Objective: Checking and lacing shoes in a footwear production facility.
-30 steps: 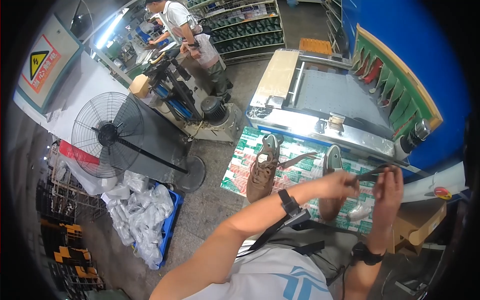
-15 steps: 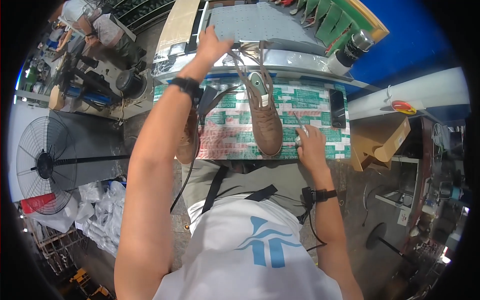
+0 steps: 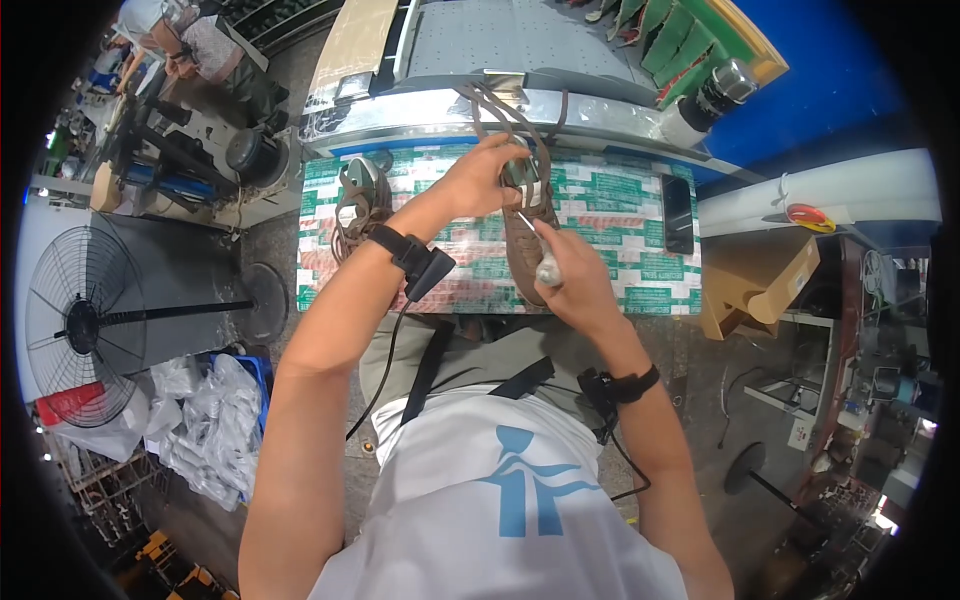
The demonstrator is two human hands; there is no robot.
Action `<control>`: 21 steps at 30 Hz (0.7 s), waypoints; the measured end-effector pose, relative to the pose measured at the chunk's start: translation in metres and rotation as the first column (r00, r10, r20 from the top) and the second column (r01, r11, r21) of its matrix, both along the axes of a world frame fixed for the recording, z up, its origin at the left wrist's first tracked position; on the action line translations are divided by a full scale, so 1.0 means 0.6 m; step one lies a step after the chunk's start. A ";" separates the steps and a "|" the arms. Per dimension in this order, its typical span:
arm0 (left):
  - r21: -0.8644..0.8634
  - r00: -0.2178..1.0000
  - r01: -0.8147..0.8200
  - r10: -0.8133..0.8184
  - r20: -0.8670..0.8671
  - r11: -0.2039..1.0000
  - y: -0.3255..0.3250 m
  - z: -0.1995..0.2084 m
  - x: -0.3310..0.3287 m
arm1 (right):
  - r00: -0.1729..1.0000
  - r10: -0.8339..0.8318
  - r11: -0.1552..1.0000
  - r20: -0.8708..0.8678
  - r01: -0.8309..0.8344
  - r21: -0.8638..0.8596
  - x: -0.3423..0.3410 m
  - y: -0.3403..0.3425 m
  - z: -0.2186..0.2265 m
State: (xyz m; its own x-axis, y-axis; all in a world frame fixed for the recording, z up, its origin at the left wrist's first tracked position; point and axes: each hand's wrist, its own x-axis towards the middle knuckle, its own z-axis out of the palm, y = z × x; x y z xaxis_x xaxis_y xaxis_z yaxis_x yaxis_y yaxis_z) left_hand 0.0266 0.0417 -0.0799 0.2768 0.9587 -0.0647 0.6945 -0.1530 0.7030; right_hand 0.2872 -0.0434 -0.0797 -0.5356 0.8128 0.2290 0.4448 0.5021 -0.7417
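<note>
The left hand grips the brown shoe at its collar, fingers curled, steadying it above the green-patterned table. The right hand pinches a small pale tool, tip inside the shoe. 1 more shoe lies aside.

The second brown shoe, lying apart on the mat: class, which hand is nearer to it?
Left. The left hand grips the held shoe just right of the second shoe; the right hand, holding a small tool, is farther right.

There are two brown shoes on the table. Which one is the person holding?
The brown shoe in the middle: the left hand grips its top and the right hand touches it. The other shoe lies alone further left.
</note>
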 end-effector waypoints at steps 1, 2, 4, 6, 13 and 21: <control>0.022 1.000 0.010 -0.009 -0.011 1.000 0.001 -0.002 -0.001 | 0.997 0.018 0.990 0.077 -0.029 0.135 -0.007 0.009 -0.013; 0.023 1.000 0.009 -0.009 -0.011 1.000 0.000 -0.005 -0.003 | 0.988 0.026 0.962 0.155 -0.067 0.264 -0.010 0.013 -0.024; -0.008 0.997 -0.026 0.026 0.076 1.000 -0.003 -0.011 -0.002 | 0.980 0.042 0.968 0.193 -0.088 0.234 -0.015 0.008 -0.016; 0.010 0.997 -0.030 0.029 0.072 0.999 -0.004 -0.016 -0.002 | 0.971 0.062 0.973 0.233 -0.110 0.201 -0.019 0.000 -0.005; 0.027 0.996 -0.073 0.071 0.051 0.997 -0.006 -0.012 -0.001 | 0.998 -0.013 0.986 0.064 0.023 -0.167 -0.028 0.011 0.005; 0.113 0.995 -0.094 0.096 -0.014 0.989 -0.006 -0.010 0.012 | 0.995 -0.079 0.977 0.056 0.088 -0.192 -0.035 -0.008 0.028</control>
State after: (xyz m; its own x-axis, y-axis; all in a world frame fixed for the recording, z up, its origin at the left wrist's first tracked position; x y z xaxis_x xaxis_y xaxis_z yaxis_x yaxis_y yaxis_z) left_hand 0.0340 0.0383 -0.0858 0.1836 0.9822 0.0401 0.7232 -0.1626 0.6713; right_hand 0.2663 -0.0483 -0.0627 -0.4702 0.8817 0.0384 0.5161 0.3100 -0.7985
